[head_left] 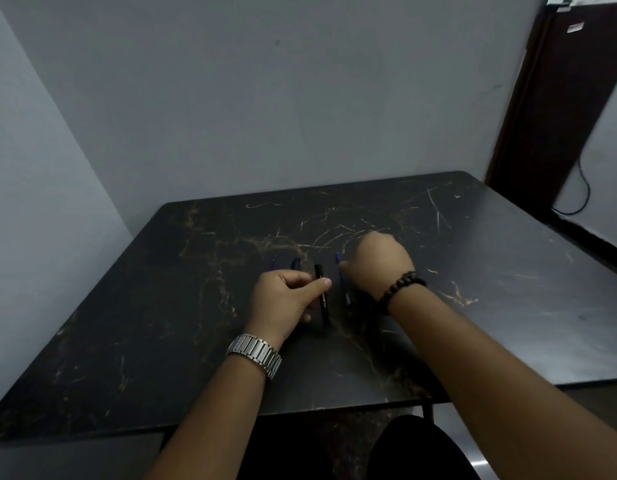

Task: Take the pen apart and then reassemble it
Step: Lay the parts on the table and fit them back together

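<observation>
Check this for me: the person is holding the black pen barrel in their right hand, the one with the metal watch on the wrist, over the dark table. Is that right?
Not quite. The head view shows the black pen barrel in the left hand, the one with the metal watch, over the dark table. The right hand wears a bead bracelet.

a dark desk (473, 271) with pale and golden veins and scratches fills the lower half of the view, its far edge close to a plain grey wall (265, 98). a second grey wall (30, 168) runs along the left, meeting the first in a corner. at the upper right stands a dark brown door (559, 116) with a small label near its top. a black cable (582, 188) hangs beside it against a pale wall. light is dim and even.
</observation>
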A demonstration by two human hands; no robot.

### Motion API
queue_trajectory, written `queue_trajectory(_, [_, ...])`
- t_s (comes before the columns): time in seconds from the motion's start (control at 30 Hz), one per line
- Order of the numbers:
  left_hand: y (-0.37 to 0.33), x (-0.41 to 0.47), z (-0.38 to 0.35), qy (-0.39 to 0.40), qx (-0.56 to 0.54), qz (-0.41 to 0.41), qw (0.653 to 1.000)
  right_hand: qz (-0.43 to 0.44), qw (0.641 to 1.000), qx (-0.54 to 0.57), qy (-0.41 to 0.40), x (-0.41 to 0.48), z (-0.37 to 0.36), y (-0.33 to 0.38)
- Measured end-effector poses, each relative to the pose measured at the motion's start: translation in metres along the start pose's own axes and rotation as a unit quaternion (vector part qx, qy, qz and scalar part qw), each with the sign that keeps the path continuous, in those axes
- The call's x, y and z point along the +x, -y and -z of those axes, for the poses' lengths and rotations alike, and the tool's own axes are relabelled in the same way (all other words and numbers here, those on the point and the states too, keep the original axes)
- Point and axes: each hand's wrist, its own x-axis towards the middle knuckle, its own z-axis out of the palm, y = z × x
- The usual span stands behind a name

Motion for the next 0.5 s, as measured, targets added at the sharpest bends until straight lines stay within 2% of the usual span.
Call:
queue_trajectory(0.17, [0.005, 0.0, -0.003, -0.011, 0.033, -0.029, 0.999, 0.049, 0.994, -0.096, 0.004, 0.009, -0.01, 0.03])
queue_trajectory(0.3, [0.008, 0.0, -0.001, -0.01, 0.03, -0.036, 0.999, 0.04, 0.988, -0.148, 0.029, 0.013, -0.007, 0.042])
queue_trajectory(0.5, [0.01, 0.001, 0.0, -0.012, 0.026, -0.038, 0.999, 0.026, 0.992, -0.118, 0.043, 0.014, -0.006, 0.038])
